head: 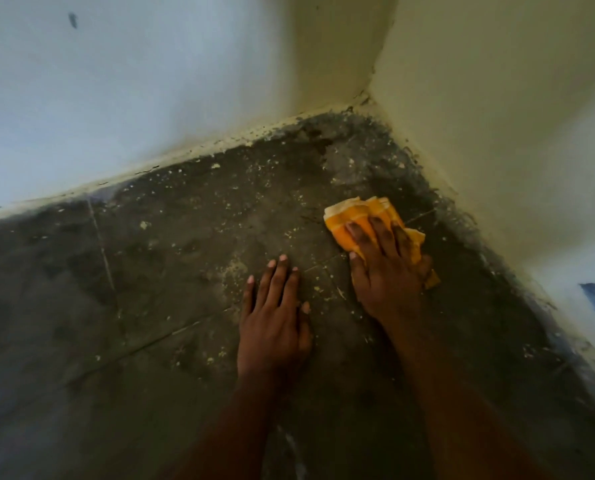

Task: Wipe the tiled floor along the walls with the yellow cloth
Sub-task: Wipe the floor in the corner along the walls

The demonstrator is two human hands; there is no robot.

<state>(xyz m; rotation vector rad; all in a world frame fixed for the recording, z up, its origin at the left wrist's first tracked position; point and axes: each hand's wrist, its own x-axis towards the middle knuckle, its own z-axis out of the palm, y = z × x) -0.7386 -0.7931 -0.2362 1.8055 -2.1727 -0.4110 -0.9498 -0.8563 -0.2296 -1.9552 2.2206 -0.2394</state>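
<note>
- Right hand [389,271]: fingers spread straight, pressing the yellow cloth [358,216] flat on the tiled floor [150,271], near the right wall [497,133] and the corner.
- Left hand [275,317]: fingers released, flat on the floor beside it, bracing.
- Risk: pale debris [220,355] may merely smear; the bunched cloth may slip from under the flat fingers, missing the wall edge.

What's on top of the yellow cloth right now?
The right hand presses flat on the crumpled yellow cloth, fingers spread. The cloth's middle and the dark tiled floor beneath are covered.
</note>
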